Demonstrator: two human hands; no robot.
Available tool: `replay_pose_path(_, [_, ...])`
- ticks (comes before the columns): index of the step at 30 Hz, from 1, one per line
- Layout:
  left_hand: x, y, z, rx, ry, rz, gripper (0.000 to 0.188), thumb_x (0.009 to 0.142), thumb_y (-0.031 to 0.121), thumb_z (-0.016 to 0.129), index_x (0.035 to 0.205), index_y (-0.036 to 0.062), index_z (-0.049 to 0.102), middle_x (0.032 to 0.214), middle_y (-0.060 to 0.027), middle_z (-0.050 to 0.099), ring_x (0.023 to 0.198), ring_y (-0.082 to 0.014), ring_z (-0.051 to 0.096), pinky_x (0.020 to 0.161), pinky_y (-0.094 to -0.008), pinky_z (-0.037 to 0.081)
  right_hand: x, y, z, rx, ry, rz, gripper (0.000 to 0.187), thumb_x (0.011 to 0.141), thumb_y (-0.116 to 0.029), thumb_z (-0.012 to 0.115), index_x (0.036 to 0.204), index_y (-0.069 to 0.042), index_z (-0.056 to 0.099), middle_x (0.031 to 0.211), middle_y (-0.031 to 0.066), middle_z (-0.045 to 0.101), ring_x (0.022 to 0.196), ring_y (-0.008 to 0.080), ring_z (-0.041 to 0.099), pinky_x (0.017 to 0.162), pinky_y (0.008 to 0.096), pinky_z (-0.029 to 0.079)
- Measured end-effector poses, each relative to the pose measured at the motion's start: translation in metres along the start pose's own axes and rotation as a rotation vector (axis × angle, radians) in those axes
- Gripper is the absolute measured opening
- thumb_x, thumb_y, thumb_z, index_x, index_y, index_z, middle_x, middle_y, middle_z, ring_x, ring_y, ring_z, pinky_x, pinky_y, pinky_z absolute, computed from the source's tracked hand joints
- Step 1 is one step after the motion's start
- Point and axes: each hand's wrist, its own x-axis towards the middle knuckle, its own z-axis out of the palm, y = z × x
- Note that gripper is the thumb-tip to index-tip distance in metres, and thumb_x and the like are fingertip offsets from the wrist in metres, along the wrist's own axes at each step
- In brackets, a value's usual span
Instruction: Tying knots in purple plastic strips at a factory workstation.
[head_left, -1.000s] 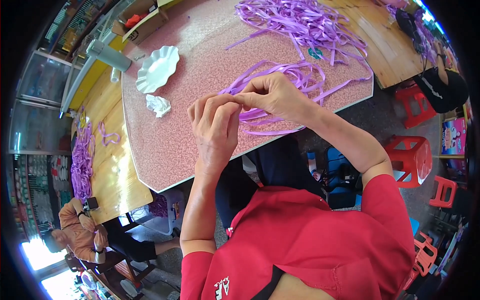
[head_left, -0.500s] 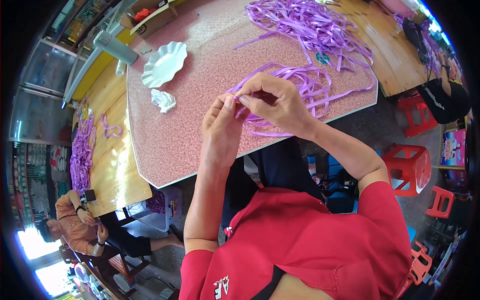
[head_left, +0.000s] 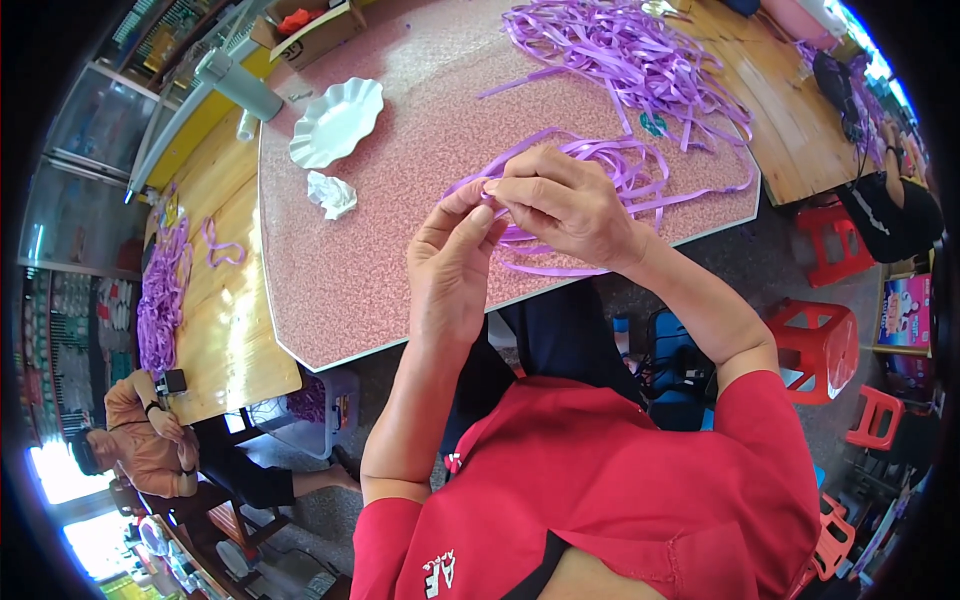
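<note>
Both hands meet above the near edge of the pink speckled table. My left hand pinches a purple ribbon between thumb and forefinger. From the right, my right hand is closed, its thumb and forefinger pinching the same ribbon close to the left fingertips. Only a small bit of purple shows between the fingers; the rest of what they hold is hidden. Behind and beneath the hands lie loose loops of purple ribbon. Farther back is a large tangled heap of purple ribbon.
At the far left of the table stand a white scalloped dish, a crumpled white tissue, a grey-green bottle and a cardboard box. Red stools are at right. A co-worker in orange sits at left beside more ribbon.
My right hand has turned slightly, its fingers curling more over the ribbon, and my left thumb has lowered a little from the forefinger. The view has shifted slightly.
</note>
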Motion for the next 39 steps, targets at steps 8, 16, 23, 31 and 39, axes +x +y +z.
replay_pose_path(8, [0.005,-0.019,-0.004,0.243,0.078,0.294,0.015,0.095,0.009,0.065,0.109,0.0014,0.064,0.104,-0.0049,0.066,0.094,-0.0082,0.058,0.085,-0.0235,0.045,0.003,-0.016,0.005,0.099,0.021,0.245,0.020,0.077,0.006,0.073,0.094,-0.003,0.067,0.086,0.0067,0.063,0.067,0.0138,0.061,0.055,0.0271,0.048])
replay_pose_path(16, [0.006,-0.022,-0.002,0.430,0.105,0.349,0.009,0.098,0.010,0.061,0.103,0.0025,0.060,0.097,-0.0008,0.061,0.091,-0.0064,0.054,0.083,-0.0215,0.043,0.010,-0.025,-0.002,0.344,-0.015,0.708,0.004,0.088,-0.001,0.068,0.091,0.001,0.066,0.078,-0.0004,0.061,0.068,0.0033,0.055,0.057,0.0202,0.045])
replay_pose_path(23, [0.015,-0.031,-0.010,0.580,0.063,0.554,0.009,0.096,0.005,0.063,0.104,0.0028,0.058,0.104,-0.0057,0.056,0.098,-0.0125,0.053,0.087,-0.0249,0.043,0.014,-0.026,-0.004,0.714,-0.022,1.032,0.011,0.092,-0.012,0.064,0.092,-0.001,0.066,0.072,-0.0025,0.058,0.057,-0.0013,0.047,0.047,0.0177,0.036])
replay_pose_path(31, [0.026,-0.019,-0.013,1.300,0.120,1.120,0.026,0.079,0.007,0.076,0.101,0.0085,0.062,0.101,-0.0083,0.057,0.104,-0.0291,0.055,0.092,-0.0429,0.038,0.010,-0.021,-0.006,0.740,0.001,1.036,0.011,0.092,-0.012,0.065,0.091,-0.001,0.067,0.074,-0.0044,0.058,0.060,-0.0012,0.046,0.049,0.0187,0.036])
replay_pose_path(39, [0.020,-0.010,-0.008,1.572,0.138,1.154,0.025,0.076,0.009,0.077,0.096,0.0106,0.062,0.099,-0.0045,0.058,0.104,-0.0268,0.055,0.093,-0.0410,0.033,0.012,-0.019,-0.007,0.463,-0.085,0.878,0.011,0.092,-0.010,0.067,0.091,0.001,0.068,0.074,-0.0045,0.059,0.066,0.0008,0.048,0.055,0.0200,0.040])
